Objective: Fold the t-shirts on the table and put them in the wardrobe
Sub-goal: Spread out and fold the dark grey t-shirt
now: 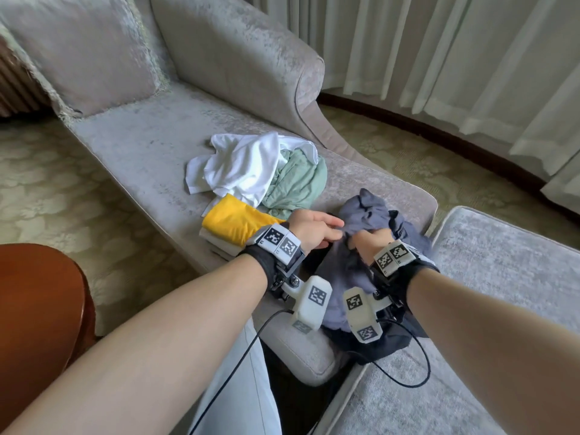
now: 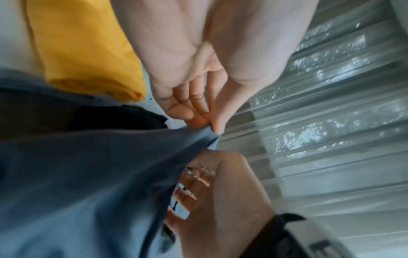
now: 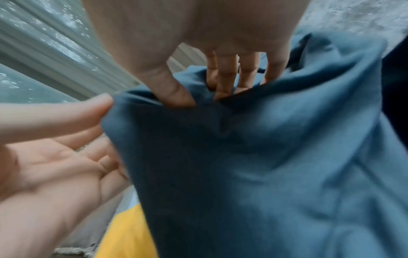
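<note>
On the chaise seat, near its 5 o'clock end, lies a crumpled blue-grey t-shirt [image 1: 364, 271], part of it draped over the edge toward the grey ottoman [image 1: 502, 277]. Left hand [image 1: 314, 229]: grip closed on the shirt, thumb and fingertips [image 2: 199, 120] pinching a fabric edge. Right hand [image 1: 373, 241]: grip closed on the same shirt, thumb [image 3: 176, 94] on the near side, fingers [image 3: 225, 83] tucked behind a fold. Hands are close together, the pinch points just beside each other. At 9 o'clock from the left hand, a folded yellow t-shirt [image 1: 235, 224] rests on a pale folded item. At 12 o'clock, unfolded white t-shirt [image 1: 238, 164] and green t-shirt [image 1: 295, 186] are heaped touching. Curtains [image 1: 439, 58] hang at 1 o'clock.
</note>
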{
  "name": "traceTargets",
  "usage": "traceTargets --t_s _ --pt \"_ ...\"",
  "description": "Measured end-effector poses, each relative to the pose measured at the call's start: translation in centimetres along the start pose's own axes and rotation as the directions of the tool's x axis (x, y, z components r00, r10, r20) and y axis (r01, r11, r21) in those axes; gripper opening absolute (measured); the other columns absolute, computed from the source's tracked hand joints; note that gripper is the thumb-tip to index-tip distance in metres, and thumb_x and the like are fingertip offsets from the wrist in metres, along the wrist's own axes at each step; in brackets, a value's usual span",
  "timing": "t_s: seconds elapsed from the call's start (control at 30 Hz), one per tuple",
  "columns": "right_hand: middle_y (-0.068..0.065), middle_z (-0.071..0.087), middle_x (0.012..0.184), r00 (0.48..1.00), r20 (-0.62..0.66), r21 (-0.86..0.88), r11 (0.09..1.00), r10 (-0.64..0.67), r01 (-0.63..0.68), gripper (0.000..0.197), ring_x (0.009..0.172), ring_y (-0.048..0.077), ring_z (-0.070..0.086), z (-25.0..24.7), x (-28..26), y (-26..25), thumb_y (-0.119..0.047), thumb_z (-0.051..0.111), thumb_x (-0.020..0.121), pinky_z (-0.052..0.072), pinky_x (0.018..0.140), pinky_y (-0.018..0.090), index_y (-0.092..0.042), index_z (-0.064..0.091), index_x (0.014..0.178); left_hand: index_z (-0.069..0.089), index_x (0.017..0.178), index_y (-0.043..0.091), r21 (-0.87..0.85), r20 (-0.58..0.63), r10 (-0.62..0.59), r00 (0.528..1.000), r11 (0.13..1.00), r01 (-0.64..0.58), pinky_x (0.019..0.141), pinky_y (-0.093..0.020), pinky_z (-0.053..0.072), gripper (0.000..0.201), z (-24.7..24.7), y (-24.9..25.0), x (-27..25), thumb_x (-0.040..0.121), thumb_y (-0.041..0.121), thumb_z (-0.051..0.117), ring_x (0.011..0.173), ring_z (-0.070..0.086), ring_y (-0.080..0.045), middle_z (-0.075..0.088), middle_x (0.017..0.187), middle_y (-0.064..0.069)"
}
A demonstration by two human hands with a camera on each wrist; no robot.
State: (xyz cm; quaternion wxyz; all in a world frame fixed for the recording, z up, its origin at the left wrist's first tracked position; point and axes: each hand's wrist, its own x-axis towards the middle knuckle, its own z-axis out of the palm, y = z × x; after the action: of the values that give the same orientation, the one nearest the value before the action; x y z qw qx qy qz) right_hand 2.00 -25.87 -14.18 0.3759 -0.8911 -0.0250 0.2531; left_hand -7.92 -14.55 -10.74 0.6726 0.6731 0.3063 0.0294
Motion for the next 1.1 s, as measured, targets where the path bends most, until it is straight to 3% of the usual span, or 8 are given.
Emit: traceTargets --t_s 0.1,0.23,0.5,0.63,0.73,0.87,1.0,1.1 --pt "0.005 0.048 0.107 0.987 -0.053 0.165 0.974 -0.149 0.156 0.068 0.1 0.025 0.055 -0.6 -1.7 -2.4 -0.004 0.069 0.077 0.048 0.087 0.037 -0.011 0.038 0.137 0.072 0.084 0.009 -0.155 0.045 0.077 0.996 0.985 -0.069 0.074 -0.029 0.049 0.025 -1.3 2.7 -1.3 0.08 -0.015 0.065 0.078 0.06 -0.024 0.068 0.084 -0.012" --pt "0.005 0.063 0.088 0.945 -0.058 0.028 0.946 -0.322 0.324 0.024 0.089 0.027 0.064 -1.6 -3.6 -6.0 -0.016 0.067 0.081 0.05 0.074 0.033 -0.022 0.053 0.1 0.07 0.084 0.009 -0.229 0.024 0.211 0.977 0.953 -0.2 0.079 -0.034 0.048 0.027 -2.7 6.1 -4.5 0.081 -0.016 0.062 0.083 0.06 -0.026 0.067 0.084 -0.013" --pt "-0.006 0.065 0.062 0.838 -0.103 0.2 0.814 -0.536 0.545 0.012 0.065 0.015 0.061 -2.2 -13.1 -14.5 -0.028 0.07 0.084 0.049 0.066 0.027 -0.024 0.063 0.075 0.066 0.115 0.01 -0.104 -0.249 0.387 0.888 0.901 -0.422 0.055 -0.005 0.042 0.036 -10.8 11.2 -14.2 0.081 -0.002 0.07 0.074 0.061 0.002 0.069 0.1 -0.001" --pt "-0.009 0.061 0.044 0.786 -0.077 0.275 0.744 -0.614 0.609 0.025 0.056 0.013 0.057 -0.7 -18.6 -19.8 -0.026 0.067 0.085 0.046 0.064 0.03 -0.021 0.062 0.06 0.062 0.122 0.019 -0.074 -0.325 0.315 0.892 0.932 -0.355 0.058 -0.015 0.047 0.063 -16.5 10.4 -18.7 0.064 -0.001 0.078 0.087 0.065 -0.009 0.071 0.109 0.0" --pt "-0.008 0.054 0.035 0.763 -0.013 0.385 0.701 -0.646 0.6 0.031 0.039 0.006 0.05 0.9 -23.4 -23.7 -0.016 0.062 0.089 0.041 0.047 0.017 -0.014 0.057 0.059 0.063 0.113 0.022 0.027 -0.363 0.262 0.894 0.962 -0.271 0.075 -0.032 0.059 0.067 -20.4 8.6 -21.6 0.051 0.005 0.082 0.091 0.07 -0.021 0.073 0.104 -0.005" --pt "-0.004 0.052 0.038 0.723 0.144 0.498 0.681 -0.676 0.537 0.028 0.048 0.014 0.05 4.1 -29.3 -27.3 -0.017 0.054 0.093 0.032 0.043 0.018 -0.013 0.054 0.066 0.062 0.119 0.015 0.118 -0.493 0.325 0.807 0.944 -0.308 0.083 -0.032 0.054 0.048 -25.8 6.9 -26.2 0.075 0.013 0.08 0.099 0.068 -0.026 0.07 0.111 -0.012" --pt "-0.002 0.058 0.054 0.653 0.32 0.535 0.7 -0.687 0.474 0.022 0.049 0.013 0.054 8.2 -34.5 -28.9 -0.026 0.051 0.097 0.032 0.049 0.02 -0.019 0.056 0.076 0.072 0.079 0.017 0.102 -0.626 0.431 0.65 0.872 -0.48 0.095 -0.043 0.051 0.023 -30.9 5.7 -31.6 0.071 0.037 0.079 0.101 0.067 -0.032 0.072 0.102 -0.02" --pt "-0.001 0.067 0.078 0.535 0.489 0.519 0.723 -0.689 0.457 0.016 0.081 0.016 0.061 12.1 -38.3 -28.6 -0.027 0.051 0.096 0.046 0.074 0.028 -0.022 0.063 0.086 0.075 0.078 0.017 -0.005 -0.689 0.427 0.585 0.805 -0.594 0.095 -0.05 0.048 0.012 -33.9 5.4 -36.5 0.081 0.029 0.073 0.1 0.066 -0.032 0.072 0.1 -0.018"
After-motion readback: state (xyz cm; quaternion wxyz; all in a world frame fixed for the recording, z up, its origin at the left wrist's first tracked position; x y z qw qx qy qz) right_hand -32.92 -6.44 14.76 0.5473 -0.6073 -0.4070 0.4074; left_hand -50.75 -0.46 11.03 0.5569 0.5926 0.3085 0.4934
